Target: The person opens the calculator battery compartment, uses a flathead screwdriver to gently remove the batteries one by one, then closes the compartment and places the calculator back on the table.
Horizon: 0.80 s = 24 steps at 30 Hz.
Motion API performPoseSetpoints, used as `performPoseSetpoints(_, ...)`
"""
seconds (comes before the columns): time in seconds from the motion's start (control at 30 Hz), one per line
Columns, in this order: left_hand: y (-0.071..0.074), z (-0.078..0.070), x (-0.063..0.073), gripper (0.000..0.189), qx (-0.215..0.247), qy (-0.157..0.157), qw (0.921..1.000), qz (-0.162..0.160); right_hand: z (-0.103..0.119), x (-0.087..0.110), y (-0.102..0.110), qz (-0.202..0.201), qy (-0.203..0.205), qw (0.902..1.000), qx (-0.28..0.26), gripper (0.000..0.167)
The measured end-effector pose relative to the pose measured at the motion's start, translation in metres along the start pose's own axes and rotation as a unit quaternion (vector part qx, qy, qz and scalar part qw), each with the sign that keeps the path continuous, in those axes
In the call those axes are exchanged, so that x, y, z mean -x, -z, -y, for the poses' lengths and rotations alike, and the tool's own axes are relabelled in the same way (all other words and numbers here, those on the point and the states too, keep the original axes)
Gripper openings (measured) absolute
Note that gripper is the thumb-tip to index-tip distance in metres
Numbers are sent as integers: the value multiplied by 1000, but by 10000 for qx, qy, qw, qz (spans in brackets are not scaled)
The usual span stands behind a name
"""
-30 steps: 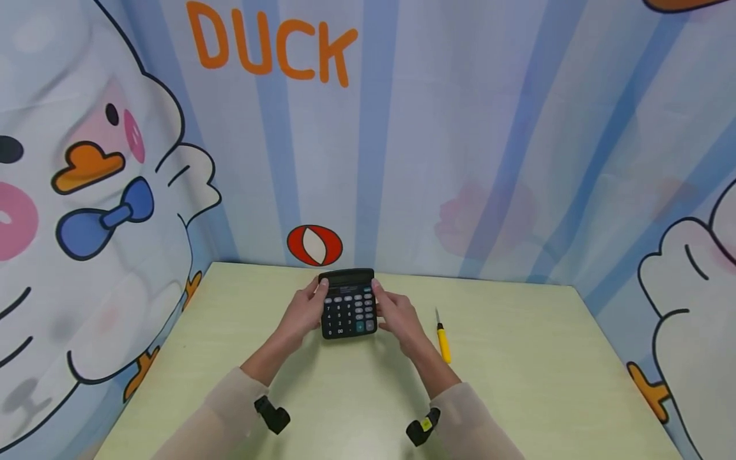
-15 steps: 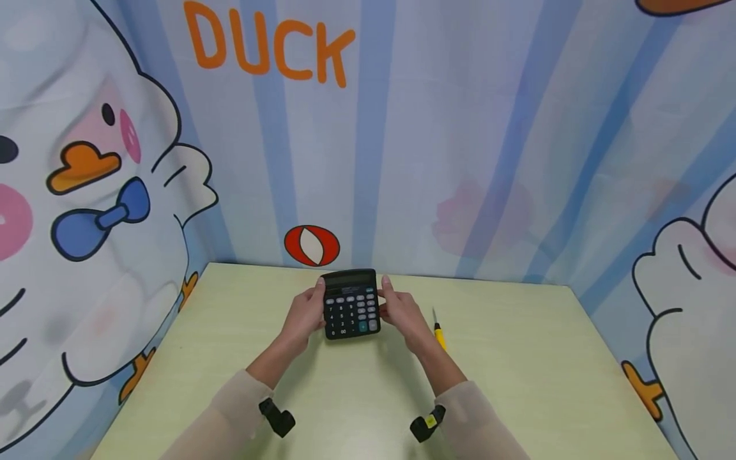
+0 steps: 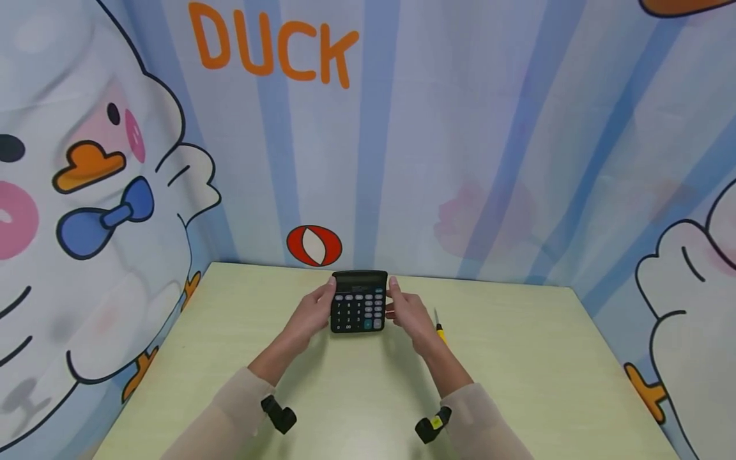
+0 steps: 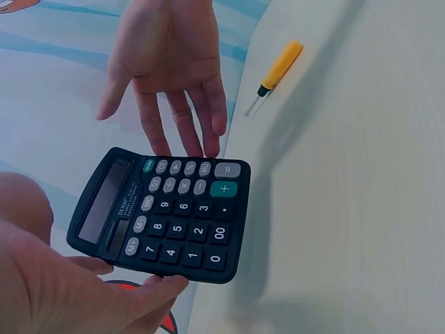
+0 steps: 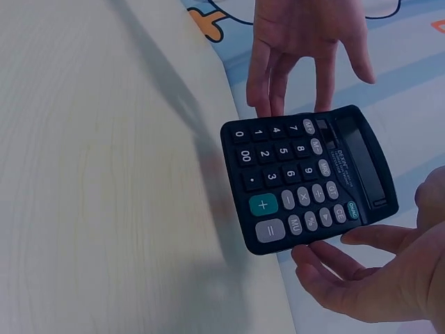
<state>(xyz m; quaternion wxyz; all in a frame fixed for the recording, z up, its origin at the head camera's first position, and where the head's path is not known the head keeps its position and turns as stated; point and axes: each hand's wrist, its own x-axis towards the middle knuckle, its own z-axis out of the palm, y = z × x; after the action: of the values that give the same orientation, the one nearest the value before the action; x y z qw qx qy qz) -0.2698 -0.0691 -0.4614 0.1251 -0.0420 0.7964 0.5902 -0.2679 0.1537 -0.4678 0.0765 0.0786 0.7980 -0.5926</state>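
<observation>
1. Above the pale table, near its far edge, the black calculator is hanging between both hands.
2. At its left edge, the left hand is supporting it on extended fingers; opposite, the right hand is touching the edge with nearly straight fingers. Both thumbs are standing off the casing in the wrist views, so neither hand is clamping it.
3. With so light a hold, the calculator could be slipping through if the hands were drawing apart, or tipping sideways if one were rising faster.
4. Near the right hand, the yellow-handled screwdriver is lying on the table; a dropping forearm could be knocking it.
5. The calculator's display end is pointing away from the person, toward the striped backdrop; its long axis is running near to far, keys facing the person. Its exact tilt is escaping these views.
</observation>
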Motion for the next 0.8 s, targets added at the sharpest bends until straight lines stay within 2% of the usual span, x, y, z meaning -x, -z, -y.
performPoseSetpoints(0.13,1,-1,0,80,-118,-105,9999,18,0,0,1,-50,35,10000,-64,83)
performPoseSetpoints(0.37,2,-1,3,81,-271,-71,9996,58,-3,-1,3,-41,-54,9995,-319,80)
performPoseSetpoints(0.8,3,3,-1,70,204,-208,9996,-1,-5,-2,6,-226,193,9979,-572,77)
